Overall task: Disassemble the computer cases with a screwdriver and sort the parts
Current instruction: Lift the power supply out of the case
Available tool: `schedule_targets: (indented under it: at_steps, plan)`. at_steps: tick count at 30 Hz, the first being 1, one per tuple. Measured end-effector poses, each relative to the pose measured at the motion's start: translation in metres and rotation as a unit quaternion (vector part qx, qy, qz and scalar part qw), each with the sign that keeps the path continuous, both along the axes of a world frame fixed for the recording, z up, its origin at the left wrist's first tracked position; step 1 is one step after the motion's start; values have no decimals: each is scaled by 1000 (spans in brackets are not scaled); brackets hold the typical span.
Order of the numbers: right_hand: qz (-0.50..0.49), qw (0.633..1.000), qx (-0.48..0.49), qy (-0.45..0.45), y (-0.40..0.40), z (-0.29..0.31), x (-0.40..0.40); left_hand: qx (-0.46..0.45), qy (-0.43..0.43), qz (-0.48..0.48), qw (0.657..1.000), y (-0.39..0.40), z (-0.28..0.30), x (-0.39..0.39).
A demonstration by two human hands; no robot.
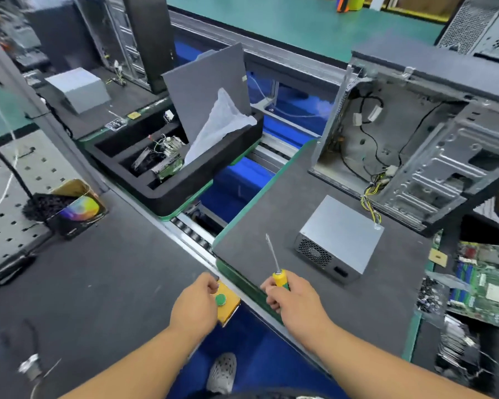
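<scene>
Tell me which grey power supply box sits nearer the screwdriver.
The power supply on the right pallet, fan grille facing you; the other box lies far back left.

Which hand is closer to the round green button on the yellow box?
The left hand is closer: it sits right beside the round green button on the yellow box. The right hand is farther right, holding the yellow-handled screwdriver.

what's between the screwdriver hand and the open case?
In the head view, the grey power supply sits on the mat between the right hand holding the screwdriver and the open case.
</scene>
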State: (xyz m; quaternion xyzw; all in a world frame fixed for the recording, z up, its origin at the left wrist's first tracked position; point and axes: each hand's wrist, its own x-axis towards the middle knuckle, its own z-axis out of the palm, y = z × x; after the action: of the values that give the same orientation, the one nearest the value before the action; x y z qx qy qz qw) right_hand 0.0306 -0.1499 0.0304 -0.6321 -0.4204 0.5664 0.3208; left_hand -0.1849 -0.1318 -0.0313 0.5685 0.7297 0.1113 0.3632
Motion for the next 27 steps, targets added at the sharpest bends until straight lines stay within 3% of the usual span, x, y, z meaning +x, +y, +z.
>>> schedule_targets:
  at_steps: [5,10,14,20,27]
  plan:
    - [3,1000,8,-20,14,0,-14,-23,29,-89,995,2,-9,-2]
    - [2,1000,-2,-16,15,-8,-22,-76,147,-222,961,1,-10,1]
    - [-7,1000,-16,-5,11,-10,-21,-84,155,-263,948,17,9,12]
    - [-64,998,18,19,20,13,-5,6,-36,-118,992,45,46,51]
    - [-168,981,94,28,24,50,40,70,-262,-67,960,79,112,126]
